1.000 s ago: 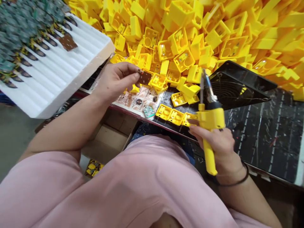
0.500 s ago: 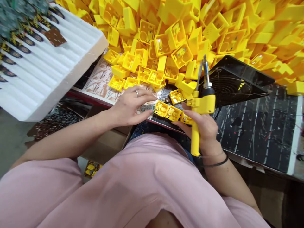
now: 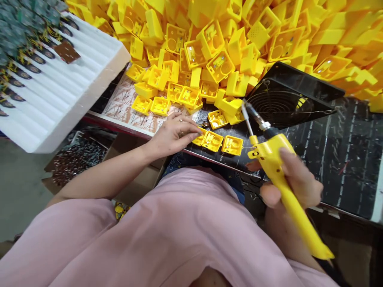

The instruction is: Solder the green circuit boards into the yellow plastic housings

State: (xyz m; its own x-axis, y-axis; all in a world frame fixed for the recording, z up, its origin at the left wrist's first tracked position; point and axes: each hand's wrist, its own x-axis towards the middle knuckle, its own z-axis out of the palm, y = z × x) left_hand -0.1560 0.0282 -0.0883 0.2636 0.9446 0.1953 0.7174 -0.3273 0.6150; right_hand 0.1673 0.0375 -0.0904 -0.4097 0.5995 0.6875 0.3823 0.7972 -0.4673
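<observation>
Yellow plastic casings (image 3: 213, 141) form a row at frame centre; the left hand (image 3: 170, 135) curls over the leftmost, whether pinching I cannot tell; the right hand (image 3: 303, 181), right of them, grips a soldering gun (image 3: 285, 193).

- Prob. an electronics assy wkshp; bulk parts & tools are showing it.
- Yel. plastic housings (image 3: 220, 65) are lying heaped across the back of a blk-topped bench (image 3: 347, 159); a few are sitting in a row up front.
- White foam tray (image 3: 86, 67) is holding lots of wired elec. parts (image 3: 38, 59).
- Soldering gun (image 3: 278, 155) is being held at bench edge.
- Blk fan w/ grille (image 3: 299, 77) is sitting tilted nearby.
- Loose small pcs (image 3: 76, 159) are lying in bulk below bench lvl.
</observation>
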